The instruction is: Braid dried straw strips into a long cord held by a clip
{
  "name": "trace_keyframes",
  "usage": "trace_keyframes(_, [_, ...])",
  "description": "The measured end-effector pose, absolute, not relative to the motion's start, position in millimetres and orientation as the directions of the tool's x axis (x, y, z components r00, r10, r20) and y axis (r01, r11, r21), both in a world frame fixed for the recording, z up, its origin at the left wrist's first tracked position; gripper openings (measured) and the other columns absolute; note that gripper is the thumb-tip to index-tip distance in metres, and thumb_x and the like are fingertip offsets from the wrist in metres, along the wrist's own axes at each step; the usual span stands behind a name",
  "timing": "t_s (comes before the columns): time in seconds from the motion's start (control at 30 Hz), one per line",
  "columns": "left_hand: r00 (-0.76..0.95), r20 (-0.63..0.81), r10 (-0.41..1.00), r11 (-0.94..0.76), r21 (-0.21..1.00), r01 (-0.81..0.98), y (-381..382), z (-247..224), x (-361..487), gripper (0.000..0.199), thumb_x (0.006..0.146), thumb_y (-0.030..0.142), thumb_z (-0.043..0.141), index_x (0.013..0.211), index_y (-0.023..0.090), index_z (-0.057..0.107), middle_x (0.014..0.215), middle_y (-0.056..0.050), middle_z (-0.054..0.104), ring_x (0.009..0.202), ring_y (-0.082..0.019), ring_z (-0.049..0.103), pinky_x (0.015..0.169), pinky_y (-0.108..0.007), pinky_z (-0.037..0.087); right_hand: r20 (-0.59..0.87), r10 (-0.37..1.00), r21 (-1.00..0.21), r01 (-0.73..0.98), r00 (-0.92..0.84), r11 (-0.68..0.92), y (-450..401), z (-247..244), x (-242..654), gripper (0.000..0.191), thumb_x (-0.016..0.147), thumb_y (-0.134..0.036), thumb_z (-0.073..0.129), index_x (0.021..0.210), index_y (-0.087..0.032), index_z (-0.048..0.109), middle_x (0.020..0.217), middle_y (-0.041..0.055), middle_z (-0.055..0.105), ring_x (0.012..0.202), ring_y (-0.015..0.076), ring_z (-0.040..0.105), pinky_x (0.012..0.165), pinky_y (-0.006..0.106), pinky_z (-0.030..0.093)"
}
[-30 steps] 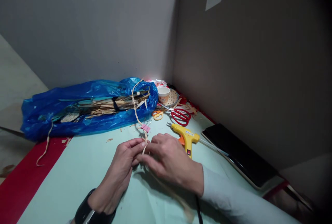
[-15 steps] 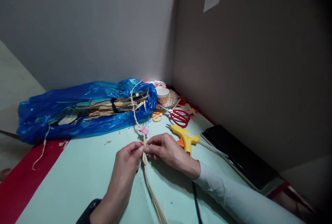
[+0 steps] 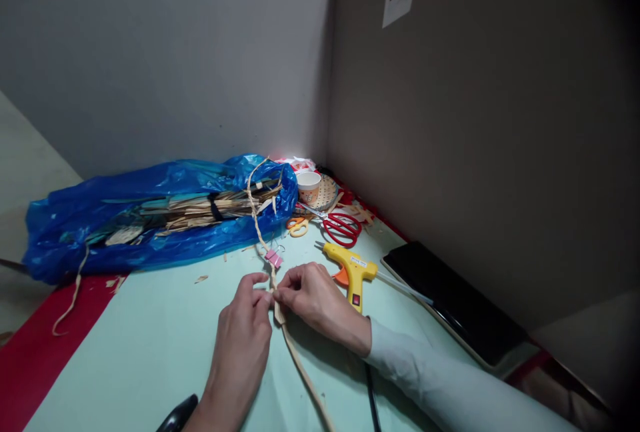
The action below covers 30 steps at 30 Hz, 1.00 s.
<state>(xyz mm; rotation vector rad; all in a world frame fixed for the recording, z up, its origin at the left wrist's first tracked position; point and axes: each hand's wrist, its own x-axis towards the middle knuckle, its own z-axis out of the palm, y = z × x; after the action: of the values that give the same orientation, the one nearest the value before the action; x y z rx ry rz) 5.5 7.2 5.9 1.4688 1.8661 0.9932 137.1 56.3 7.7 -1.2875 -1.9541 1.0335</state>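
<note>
A pale braid of plant fibre runs from the blue bag down to my fingers, and its loose strands trail toward the table's near edge. A pink binder clip grips it just beyond my hands. My right hand pinches the braid between thumb and index finger. From the other side, my left hand has its thumb against the braid, its index finger lifted a little off; its lower fingers are partly hidden. A yellow glue gun with a glue stick in its back lies beside my right hand.
A blue plastic bag with a bundle of dried strips lies along the wall. Red-handled scissors, orange-yellow scissors, a paper cup and a woven tray sit in the corner. A black flat object lies at right.
My left index finger has lifted away from the braid. The strands below my hands have drawn together into a narrower band. The view has shifted slightly.
</note>
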Motion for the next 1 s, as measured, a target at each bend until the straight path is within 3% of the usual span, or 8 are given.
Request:
trace_keyframes(0.07, [-0.257, -0.021, 0.966, 0.154, 0.846, 0.51, 6, 4, 3, 0.023, 0.081, 0.035, 0.047, 0.101, 0.023, 0.048, 0.067, 0.002, 0.065, 0.062, -0.02, 0.057, 0.064, -0.03, 0.04, 0.039, 0.923, -0.858, 0.461, -0.382, 0.227, 55, 7, 137, 0.015, 0.071, -0.02, 0.057, 0.062, -0.014, 0.068, 0.056, 0.0007, 0.064, 0.055, 0.0103, 0.054, 0.051, 0.019, 0.033])
trace_keyframes(0.2, [-0.225, -0.076, 0.971, 0.177, 0.862, 0.475, 4, 5, -1, 0.016, 0.081, 0.04, 0.05, 0.082, 0.024, 0.052, 0.057, 0.004, 0.059, 0.06, -0.02, 0.059, 0.061, -0.028, 0.04, 0.056, 0.929, -0.877, 0.426, -0.366, 0.221, 53, 5, 137, 0.01, 0.069, -0.02, 0.059, 0.061, -0.015, 0.063, 0.054, -0.0013, 0.061, 0.051, 0.0095, 0.052, 0.047, 0.018, 0.032])
trace_keyframes(0.33, [-0.281, 0.092, 0.955, 0.076, 0.842, 0.534, -3, 10, 2, 0.015, 0.077, 0.035, 0.058, 0.073, 0.022, 0.064, 0.075, -0.002, 0.068, 0.074, -0.022, 0.063, 0.07, -0.03, 0.042, 0.046, 0.923, -0.924, 0.334, -0.382, 0.184, 51, 3, 138, 0.012, 0.074, -0.019, 0.054, 0.066, -0.016, 0.061, 0.052, -0.0018, 0.06, 0.046, 0.0095, 0.053, 0.046, 0.017, 0.036])
trace_keyframes(0.4, [-0.278, 0.231, 0.932, -0.025, 0.808, 0.589, -8, 9, 6, 0.014, 0.077, 0.031, 0.059, 0.072, 0.021, 0.068, 0.076, -0.004, 0.067, 0.071, -0.021, 0.062, 0.067, -0.028, 0.044, 0.027, 0.918, -0.956, 0.257, -0.395, 0.139, 51, 1, 138, 0.014, 0.077, -0.022, 0.053, 0.068, -0.016, 0.062, 0.053, -0.0014, 0.06, 0.045, 0.0096, 0.054, 0.047, 0.017, 0.039])
trace_keyframes(0.5, [-0.134, 0.423, 0.896, -0.202, 0.657, 0.726, -14, 3, 11, 0.015, 0.082, 0.025, 0.057, 0.079, 0.019, 0.07, 0.066, -0.002, 0.061, 0.058, -0.016, 0.058, 0.058, -0.026, 0.043, -0.021, 0.912, -0.984, 0.167, -0.41, 0.053, 53, -2, 137, 0.014, 0.077, -0.023, 0.054, 0.07, -0.015, 0.064, 0.052, -0.0015, 0.057, 0.045, 0.0097, 0.053, 0.046, 0.017, 0.039])
trace_keyframes(0.63, [0.125, 0.558, 0.82, -0.364, 0.341, 0.866, -17, -9, 10, 0.021, 0.087, 0.016, 0.05, 0.091, 0.015, 0.07, 0.065, -0.002, 0.057, 0.059, -0.016, 0.058, 0.058, -0.025, 0.044, -0.107, 0.889, -0.994, 0.068, -0.446, -0.086, 56, -1, 138, 0.014, 0.075, -0.026, 0.058, 0.072, -0.014, 0.065, 0.055, -0.0016, 0.058, 0.043, 0.0074, 0.05, 0.043, 0.017, 0.035])
trace_keyframes(0.83, [0.344, 0.612, 0.712, -0.37, -0.09, 0.925, -18, -17, 6, 0.028, 0.086, 0.005, 0.044, 0.105, 0.006, 0.064, 0.071, -0.008, 0.063, 0.063, -0.019, 0.062, 0.054, -0.028, 0.045, -0.153, 0.862, -0.982, -0.023, -0.484, -0.187, 56, 10, 140, 0.018, 0.074, -0.03, 0.063, 0.073, -0.012, 0.066, 0.063, -0.0011, 0.06, 0.041, 0.0053, 0.046, 0.041, 0.017, 0.032])
trace_keyframes(1.0, [0.382, 0.588, 0.713, -0.341, -0.185, 0.922, -19, -19, 7, 0.032, 0.083, 0.001, 0.041, 0.107, 0.005, 0.062, 0.077, -0.011, 0.066, 0.066, -0.022, 0.063, 0.058, -0.032, 0.049, -0.127, 0.866, -0.99, 0.009, -0.483, -0.14, 56, 12, 141, 0.02, 0.076, -0.033, 0.064, 0.073, -0.013, 0.068, 0.062, -0.0021, 0.06, 0.042, 0.0054, 0.044, 0.043, 0.019, 0.033])
